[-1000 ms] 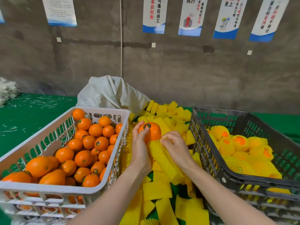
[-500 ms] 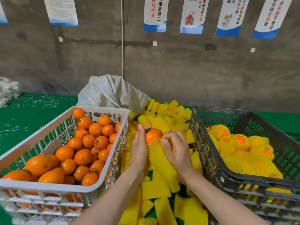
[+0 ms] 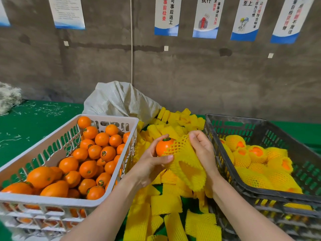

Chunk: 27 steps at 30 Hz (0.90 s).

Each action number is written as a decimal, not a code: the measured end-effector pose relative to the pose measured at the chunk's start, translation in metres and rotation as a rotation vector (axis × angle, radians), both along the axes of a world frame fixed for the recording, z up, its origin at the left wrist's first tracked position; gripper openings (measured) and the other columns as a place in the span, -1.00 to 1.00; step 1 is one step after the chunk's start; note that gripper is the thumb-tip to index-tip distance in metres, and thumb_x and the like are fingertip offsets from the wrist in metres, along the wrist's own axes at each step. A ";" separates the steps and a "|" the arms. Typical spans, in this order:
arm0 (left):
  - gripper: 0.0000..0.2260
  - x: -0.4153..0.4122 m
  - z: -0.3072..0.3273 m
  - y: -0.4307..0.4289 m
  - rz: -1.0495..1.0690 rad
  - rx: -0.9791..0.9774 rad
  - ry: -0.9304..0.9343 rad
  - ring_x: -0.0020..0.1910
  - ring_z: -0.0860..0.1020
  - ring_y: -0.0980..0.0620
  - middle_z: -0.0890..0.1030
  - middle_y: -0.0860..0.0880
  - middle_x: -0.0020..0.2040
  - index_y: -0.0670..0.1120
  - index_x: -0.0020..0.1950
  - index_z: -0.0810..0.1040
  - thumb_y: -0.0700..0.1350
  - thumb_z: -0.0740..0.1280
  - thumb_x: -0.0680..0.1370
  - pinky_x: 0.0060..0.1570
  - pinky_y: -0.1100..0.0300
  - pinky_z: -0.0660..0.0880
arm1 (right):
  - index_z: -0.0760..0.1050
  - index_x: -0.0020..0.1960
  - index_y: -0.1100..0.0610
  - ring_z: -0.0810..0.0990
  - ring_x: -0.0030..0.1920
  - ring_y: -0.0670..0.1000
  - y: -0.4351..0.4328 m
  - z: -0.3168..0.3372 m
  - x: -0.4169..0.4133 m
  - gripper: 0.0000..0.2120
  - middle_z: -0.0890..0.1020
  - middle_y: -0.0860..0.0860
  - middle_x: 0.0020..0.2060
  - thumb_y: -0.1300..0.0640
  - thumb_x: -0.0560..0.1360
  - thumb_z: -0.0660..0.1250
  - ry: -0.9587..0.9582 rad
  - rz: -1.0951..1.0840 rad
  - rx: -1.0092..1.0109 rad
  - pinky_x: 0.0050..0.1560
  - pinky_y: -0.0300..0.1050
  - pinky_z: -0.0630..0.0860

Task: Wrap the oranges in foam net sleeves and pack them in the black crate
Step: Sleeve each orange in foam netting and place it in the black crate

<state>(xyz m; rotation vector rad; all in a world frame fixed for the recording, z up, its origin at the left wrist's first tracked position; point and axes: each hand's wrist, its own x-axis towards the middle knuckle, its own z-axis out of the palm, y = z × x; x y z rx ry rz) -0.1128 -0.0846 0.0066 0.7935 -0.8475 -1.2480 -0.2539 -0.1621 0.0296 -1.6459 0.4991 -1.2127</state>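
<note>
Sleeving: orange [image 3: 163, 148] partly inside foam net sleeve [image 3: 186, 165]; black crate [image 3: 234, 124] at 3 o'clock.
Firm, likely slippery fruit cupped by left hand [image 3: 151, 164]; right hand [image 3: 202, 150] pinches soft, stretchy sleeve rim.

On the desk [image 3: 34, 122], at left, the left crate [image 3: 52, 199], filled with loose oranges [image 3: 93, 152]; at right, the right crate [image 3: 234, 118], holding sleeved oranges [image 3: 257, 152]. Between the two, a heap of foam net sleeves [image 3: 166, 204], reaching back to a sack [image 3: 119, 101] behind the left crate. Above the heap, left hand [image 3: 151, 164] and right hand [image 3: 201, 148] side by side, an orange [image 3: 163, 147] between them, partly inside a sleeve [image 3: 185, 164]. Far left at the back, possibly a pile of shreds [image 3: 8, 96]. Behind everything, a wall [image 3: 191, 75] with posters [image 3: 166, 14] up high.
</note>
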 end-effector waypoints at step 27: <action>-0.32 -0.016 -0.014 -0.013 0.096 0.134 0.274 0.08 0.63 -0.09 0.61 -0.13 0.20 -0.02 0.32 0.43 0.28 0.37 0.28 -0.12 0.03 0.59 | 0.35 -0.51 -0.01 0.34 -0.48 -0.17 0.003 -0.010 0.014 -0.56 0.37 -0.15 -0.56 0.01 0.55 0.13 0.046 0.146 0.213 -0.39 -0.25 0.33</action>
